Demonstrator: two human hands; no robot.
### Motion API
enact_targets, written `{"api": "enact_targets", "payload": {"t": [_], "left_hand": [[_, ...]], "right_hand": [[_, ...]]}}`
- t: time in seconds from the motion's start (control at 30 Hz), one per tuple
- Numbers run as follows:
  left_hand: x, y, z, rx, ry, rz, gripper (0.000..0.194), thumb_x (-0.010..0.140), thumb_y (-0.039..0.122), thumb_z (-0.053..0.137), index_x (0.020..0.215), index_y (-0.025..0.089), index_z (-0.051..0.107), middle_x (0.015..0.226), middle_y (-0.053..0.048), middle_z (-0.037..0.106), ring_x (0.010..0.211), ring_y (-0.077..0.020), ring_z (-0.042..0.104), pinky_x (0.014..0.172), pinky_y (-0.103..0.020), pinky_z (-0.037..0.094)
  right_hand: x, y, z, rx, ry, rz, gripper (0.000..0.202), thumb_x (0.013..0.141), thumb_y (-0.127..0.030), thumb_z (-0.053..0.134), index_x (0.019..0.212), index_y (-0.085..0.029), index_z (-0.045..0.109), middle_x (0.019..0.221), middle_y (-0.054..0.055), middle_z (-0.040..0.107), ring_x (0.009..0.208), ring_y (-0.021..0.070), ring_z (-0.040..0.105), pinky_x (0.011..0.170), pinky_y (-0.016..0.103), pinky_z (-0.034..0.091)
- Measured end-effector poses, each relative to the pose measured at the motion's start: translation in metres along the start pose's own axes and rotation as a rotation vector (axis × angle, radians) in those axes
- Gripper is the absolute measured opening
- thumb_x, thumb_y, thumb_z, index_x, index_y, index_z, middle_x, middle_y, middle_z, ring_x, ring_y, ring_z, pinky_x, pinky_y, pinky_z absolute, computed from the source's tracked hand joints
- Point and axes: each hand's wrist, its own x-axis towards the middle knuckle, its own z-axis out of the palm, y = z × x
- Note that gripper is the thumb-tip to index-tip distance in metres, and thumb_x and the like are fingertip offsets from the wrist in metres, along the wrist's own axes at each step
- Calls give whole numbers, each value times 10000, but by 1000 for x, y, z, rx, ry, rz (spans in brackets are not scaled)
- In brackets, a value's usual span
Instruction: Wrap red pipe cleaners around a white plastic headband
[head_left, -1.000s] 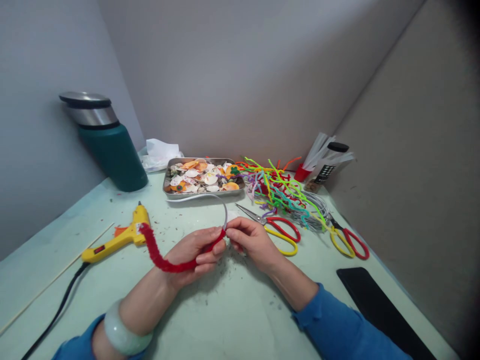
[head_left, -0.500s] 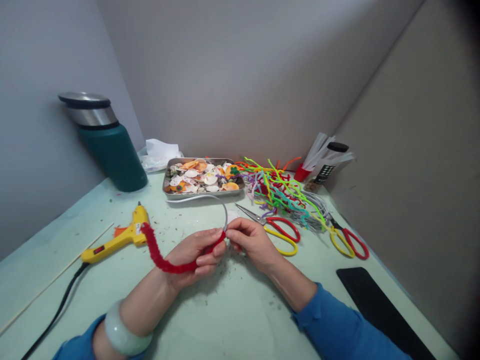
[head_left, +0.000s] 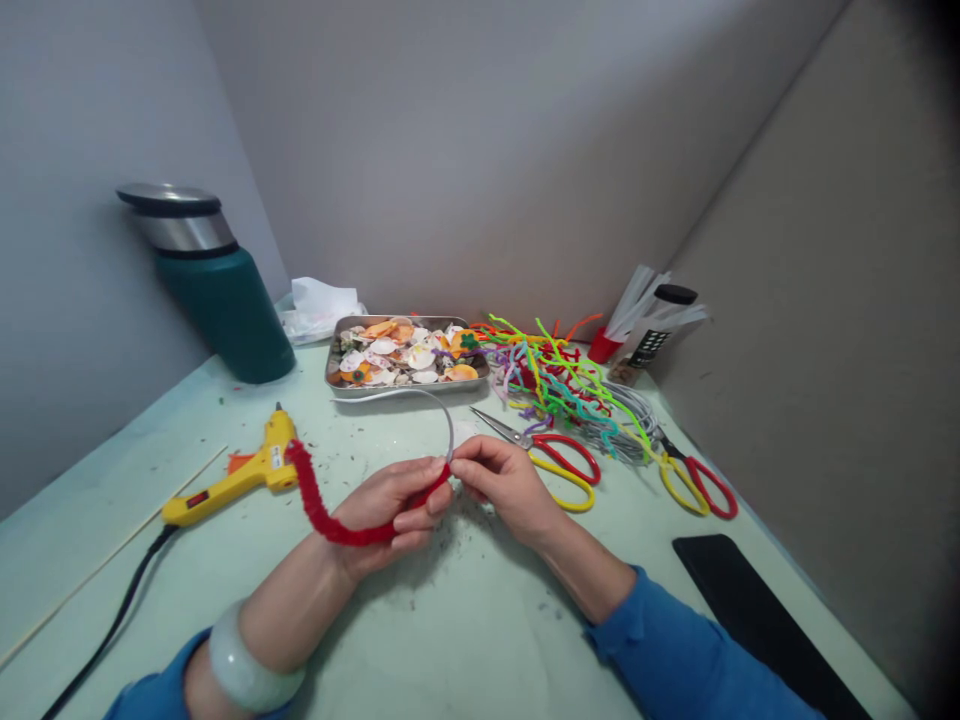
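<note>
So the left hand (head_left: 405,510) had its fingers pinching a fuzzy red band (head_left: 330,528), curled leftward along the palm. The right hand (head_left: 510,485) had fingertips pressed together just beside its end, couldn't tell on what. From there a smooth, thin grey strip (head_left: 451,430) arced away, then left, toward a shiny metal tray (head_left: 328,375) of ridged shells (head_left: 420,357).

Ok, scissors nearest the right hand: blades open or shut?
Shut. On the scissors nearest the right hand, the blades lie together as one narrow point, no gap showing.
</note>
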Motion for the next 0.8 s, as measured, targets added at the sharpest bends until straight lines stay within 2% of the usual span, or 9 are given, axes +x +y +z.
{"api": "enact_targets", "payload": {"t": [0.8], "left_hand": [[-2, 0, 1, 2, -22, 5, 202, 861, 251, 518, 698, 138, 485, 596, 47, 468, 329, 9, 223, 275, -100, 261]], "right_hand": [[0, -1, -1, -29, 11, 25, 182, 680, -323, 697, 693, -153, 637, 537, -44, 503, 464, 65, 366, 446, 202, 280]]}}
